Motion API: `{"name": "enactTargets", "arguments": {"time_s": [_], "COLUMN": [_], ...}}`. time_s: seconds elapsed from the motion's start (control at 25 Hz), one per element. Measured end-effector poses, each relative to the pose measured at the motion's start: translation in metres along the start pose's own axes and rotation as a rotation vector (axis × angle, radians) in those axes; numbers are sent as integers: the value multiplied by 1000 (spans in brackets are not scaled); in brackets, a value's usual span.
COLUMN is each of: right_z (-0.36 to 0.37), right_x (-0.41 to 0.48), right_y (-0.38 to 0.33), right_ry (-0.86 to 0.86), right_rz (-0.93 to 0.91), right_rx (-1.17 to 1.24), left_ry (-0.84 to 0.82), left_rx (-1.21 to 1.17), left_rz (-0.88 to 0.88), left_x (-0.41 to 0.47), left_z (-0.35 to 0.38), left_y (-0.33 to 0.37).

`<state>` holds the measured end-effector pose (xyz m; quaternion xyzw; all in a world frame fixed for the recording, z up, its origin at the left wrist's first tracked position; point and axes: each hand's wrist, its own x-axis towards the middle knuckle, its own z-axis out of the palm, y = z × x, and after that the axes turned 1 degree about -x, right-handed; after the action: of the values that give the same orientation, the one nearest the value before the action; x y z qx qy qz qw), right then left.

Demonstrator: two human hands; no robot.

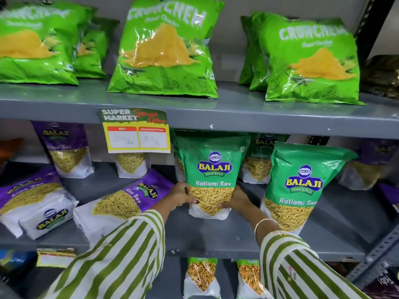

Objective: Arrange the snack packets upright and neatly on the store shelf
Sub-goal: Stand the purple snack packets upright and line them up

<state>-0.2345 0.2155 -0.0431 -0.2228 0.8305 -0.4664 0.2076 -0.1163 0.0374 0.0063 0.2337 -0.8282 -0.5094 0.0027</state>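
While both hands clamp its lower sides, the green sev packet (210,175) stands upright on the middle shelf (216,234). Left hand (180,196) fingers curl round the left edge, thumb on the front; right hand (236,200) fingers wrap the right edge, thumb at the bottom corner. Packet's clear window shows yellow sev; top is green w/ a Balaji logo. Just right of the right fingers stands a second green packet (302,186). Left of the left fingers, purple packets (121,203) lie tipped over.

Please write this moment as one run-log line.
both hands: left hand, right hand | hold: upright green Ratlami Sev packet | place: grey metal middle shelf
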Motion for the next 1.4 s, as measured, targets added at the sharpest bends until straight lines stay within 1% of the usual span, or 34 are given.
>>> {"name": "enactTargets", "arguments": {"time_s": [0.04,0.08,0.16,0.24,0.32,0.36,0.4,0.48,0.52,0.6,0.68,0.76,0.8,0.84,0.92,1.0,1.08,1.16,1.24,1.32,1.4], "right_z": [-2,-5,-6,-2,16,32,53,110,140,194,236,261,269,273,271,263,255,249,245,232,228], "right_x": [24,29,2,-23,-37,-43,-44,-42,-43,-46,-51,-55,-57,-58,-62,-66,-74,-74,-69,-82,-81], "right_y": [24,26,-5,-34,-56,-68,-76,-94,-105,-126,-141,-149,-150,-148,-151,-150,-155,-156,-161,-183,-190], "right_ry": [-44,-53,-28,-109,-187,-212,-244,-275,-264,-274,-269,-154,-106,-72,-55,-51,-21,53,133,139,172], "right_rz": [-2,55,209,389,580,665,703,681,667,645,644,610,571,552,542,529,473,390,305,212,192], "right_rx": [-12,-69,-262,-409,-398,-317,-220,0,97,213,376,585,661,706,725,662,560,484,484,417,394], "left_ry": [11,26,88,168,222,245,253,195,135,3,-120,-289,-345,-380,-384,-385,-366,-305,-257,-143,-107], "left_rx": [-14,-36,-11,137,259,292,312,341,267,127,-15,-212,-281,-292,-233,-208,-211,-231,-239,-281,-277], "left_rz": [34,45,41,15,-42,-74,-113,-154,-168,-154,-213,-278,-294,-312,-306,-272,-228,-185,-126,-59,-8], "left_x": [-7,-11,-17,-17,-15,-15,-17,-20,-21,-17,-16,-18,-19,-21,-33,-42,-49,-48,-44,-69,-69], "left_z": [-6,-15,-44,-87,-132,-154,-173,-200,-207,-216,-222,-225,-226,-227,-228,-230,-229,-228,-227,-231,-231], "left_y": [-2,-6,-17,-36,-61,-74,-87,-109,-121,-141,-153,-160,-162,-164,-161,-158,-156,-154,-150,-136,-133]}}
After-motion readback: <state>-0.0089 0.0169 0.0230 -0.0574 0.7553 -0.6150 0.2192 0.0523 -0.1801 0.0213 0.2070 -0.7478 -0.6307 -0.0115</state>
